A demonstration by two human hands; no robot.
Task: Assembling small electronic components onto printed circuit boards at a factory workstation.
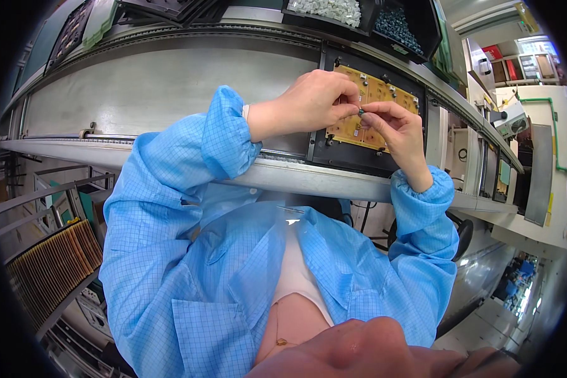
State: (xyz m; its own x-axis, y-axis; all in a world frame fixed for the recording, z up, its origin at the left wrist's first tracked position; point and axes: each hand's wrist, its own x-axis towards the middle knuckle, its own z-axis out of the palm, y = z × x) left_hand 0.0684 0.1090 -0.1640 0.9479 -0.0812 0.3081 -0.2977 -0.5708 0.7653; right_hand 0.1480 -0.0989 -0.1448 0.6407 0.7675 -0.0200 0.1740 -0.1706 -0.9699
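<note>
- Your grip: both hands pinch one tiny dark component between thumb and fingertips, your left hand closing on it from the left and your right hand from the right, the two meeting just above the board.
- The long grey conveyor line that serves as your counter curves across the view, its near rail running under both of your forearms.
- Your blue checked coat sleeves rest on that rail.
- A black carrier frame sits on the line right under your hands.
- A yellow circuit board lies inside the frame, with small white and dark parts on it.
- Beyond the line, a bin of white parts stands next to a bin of bluish parts.
- The small component is held just over the board's middle, touching only your fingertips.
</note>
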